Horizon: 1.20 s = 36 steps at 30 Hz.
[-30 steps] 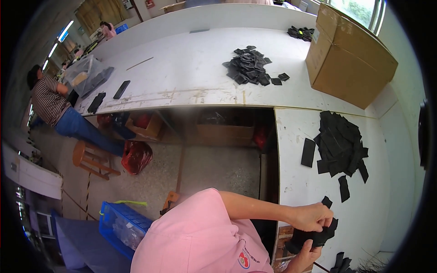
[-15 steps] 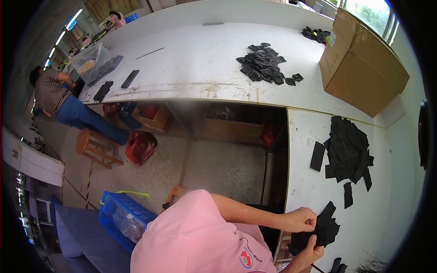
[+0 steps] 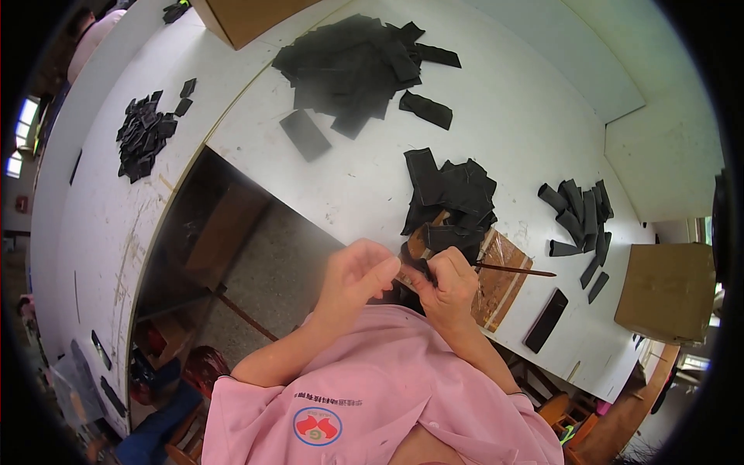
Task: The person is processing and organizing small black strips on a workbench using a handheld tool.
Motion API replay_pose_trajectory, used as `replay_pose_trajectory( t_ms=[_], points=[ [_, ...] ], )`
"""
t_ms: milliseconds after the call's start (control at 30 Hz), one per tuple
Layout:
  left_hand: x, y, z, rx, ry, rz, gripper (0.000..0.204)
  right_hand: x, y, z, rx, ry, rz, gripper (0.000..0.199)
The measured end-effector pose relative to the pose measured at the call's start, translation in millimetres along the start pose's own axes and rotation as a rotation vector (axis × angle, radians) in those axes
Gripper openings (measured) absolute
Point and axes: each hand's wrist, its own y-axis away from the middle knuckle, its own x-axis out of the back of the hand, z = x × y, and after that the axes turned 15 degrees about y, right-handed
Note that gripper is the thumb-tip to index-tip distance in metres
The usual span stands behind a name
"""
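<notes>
Just in front of my pink shirt, my two hands meet at the table's edge. My right hand (image 3: 451, 288) is closed, its thumb and fingers pinching a small black fabric piece (image 3: 419, 264). Close beside it, my left hand (image 3: 358, 277) has curled fingers with the tips drawn together near the right thumb. Whatever those tips hold, if anything, is too small to make out. Right beyond the hands lies a loose heap of black fabric pieces (image 3: 457, 194), partly over a wooden board (image 3: 504, 291). A thin brown rod (image 3: 518, 270) lies across the board.
A large pile of flat black pieces (image 3: 341, 70) covers the far table, with a smaller pile (image 3: 143, 136) on the left table. Rolled black pieces (image 3: 585, 213) lie to the right, near a cardboard box (image 3: 666, 291). A dark flat rectangular object (image 3: 546, 320) rests near the front edge.
The view has swung to the right, bringing the nearer table in front of me. My hands, earlier on a bunch of black fabric, are now close together nearer my body.
</notes>
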Motion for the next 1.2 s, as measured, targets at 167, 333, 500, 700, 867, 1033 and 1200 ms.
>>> replay_pose_trajectory(
  t_ms=[167, 333, 500, 700, 867, 1033, 1200],
  points=[
    [-5.3, -2.4, -2.9, 0.069, -0.086, 0.048, 0.020, -1.6, 5.2, 9.0, 0.087, 0.028, 0.038, 0.025],
    [-1.3, -3.8, -7.1, 0.171, 0.023, 0.109, 0.016, -1.0, 8.4, 15.5, 0.192, 0.092, 0.032, 0.021],
    [3.5, -4.4, -3.4, 0.228, 0.082, 0.139, 0.013, 0.1, 10.9, 16.6, 0.372, 0.181, 0.036, 0.024],
    [9.9, 0.0, -3.0, 0.239, 0.122, 0.104, 0.007, -1.6, 9.3, 17.6, 0.361, 0.167, 0.044, 0.012],
    [14.1, 5.0, -7.5, 0.251, 0.196, 0.118, 0.006, -3.1, 9.8, 14.9, 0.375, 0.177, 0.036, 0.013],
    [14.4, 9.4, -9.1, 0.191, 0.164, 0.120, 0.008, -4.5, 9.7, 13.6, 0.380, 0.174, 0.028, 0.013],
    [15.2, 9.8, -9.6, 0.100, 0.050, 0.111, 0.008, -5.2, 12.0, 13.8, 0.427, 0.223, 0.043, 0.020]
  ],
)
